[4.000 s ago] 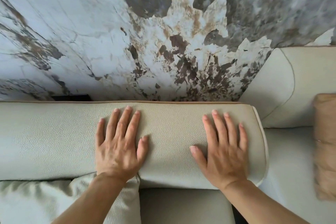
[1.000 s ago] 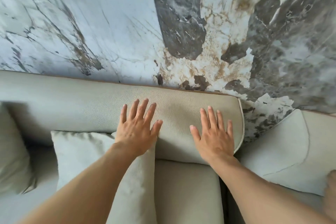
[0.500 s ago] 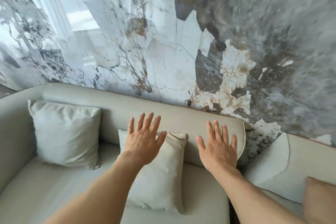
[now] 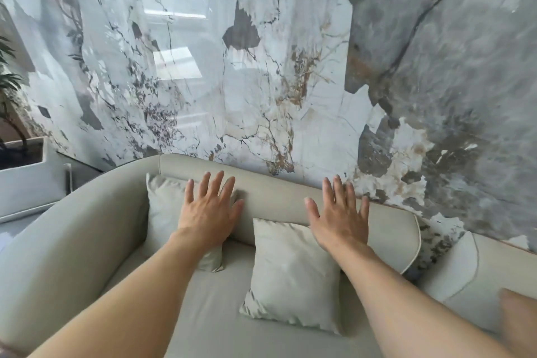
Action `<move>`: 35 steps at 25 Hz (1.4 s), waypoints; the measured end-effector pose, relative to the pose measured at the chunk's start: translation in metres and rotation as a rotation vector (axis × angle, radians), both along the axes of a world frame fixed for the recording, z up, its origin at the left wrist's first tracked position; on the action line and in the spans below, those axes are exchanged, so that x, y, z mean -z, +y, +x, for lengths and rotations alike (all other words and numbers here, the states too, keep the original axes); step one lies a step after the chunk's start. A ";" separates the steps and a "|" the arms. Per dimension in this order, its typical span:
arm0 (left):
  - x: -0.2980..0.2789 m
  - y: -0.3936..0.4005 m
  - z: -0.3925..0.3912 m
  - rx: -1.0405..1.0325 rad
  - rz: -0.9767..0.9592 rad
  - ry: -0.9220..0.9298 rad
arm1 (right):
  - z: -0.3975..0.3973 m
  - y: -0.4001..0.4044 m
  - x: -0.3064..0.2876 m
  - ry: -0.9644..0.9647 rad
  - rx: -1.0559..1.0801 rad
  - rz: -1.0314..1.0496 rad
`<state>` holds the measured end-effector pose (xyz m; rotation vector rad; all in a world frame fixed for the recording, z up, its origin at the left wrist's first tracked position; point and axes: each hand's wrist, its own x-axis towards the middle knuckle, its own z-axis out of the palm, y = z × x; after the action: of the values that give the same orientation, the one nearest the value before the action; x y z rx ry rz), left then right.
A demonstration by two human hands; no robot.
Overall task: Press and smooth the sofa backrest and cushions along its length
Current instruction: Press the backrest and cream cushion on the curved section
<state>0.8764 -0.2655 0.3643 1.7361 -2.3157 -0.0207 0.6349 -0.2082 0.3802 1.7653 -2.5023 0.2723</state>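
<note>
Grey-beige upholstery covers the sofa backrest (image 4: 279, 197), which runs beneath both hands along a marble-patterned wall (image 4: 261, 66). Left hand (image 4: 210, 212): fingers spread, palm down, grasping nothing, over the backrest front and overlapping the far cushion (image 4: 164, 206). Right hand (image 4: 340, 218): fingers spread, palm down, grasping nothing, over the backrest. Contact with the fabric cannot be confirmed for either hand. Near cushion (image 4: 293, 279) leans on the seat (image 4: 209, 322), between the forearms, below the right hand.
</note>
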 end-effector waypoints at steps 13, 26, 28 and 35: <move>-0.010 -0.009 0.095 -0.214 0.012 -0.103 | 0.093 -0.072 0.008 -0.077 -0.209 0.022; 0.022 -0.124 0.234 -0.144 -0.016 -0.039 | 0.235 -0.160 0.026 -0.020 -0.141 0.067; 0.031 -0.149 0.268 -0.096 -0.020 -0.037 | 0.269 -0.172 0.031 0.005 -0.096 0.069; 0.044 -0.214 0.329 0.054 0.030 -0.043 | 0.346 -0.204 0.032 0.028 0.049 0.089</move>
<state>1.2055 -0.4799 0.3202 1.7038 -2.4040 -0.0283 0.9811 -0.4121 0.3479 1.7228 -2.5721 0.1342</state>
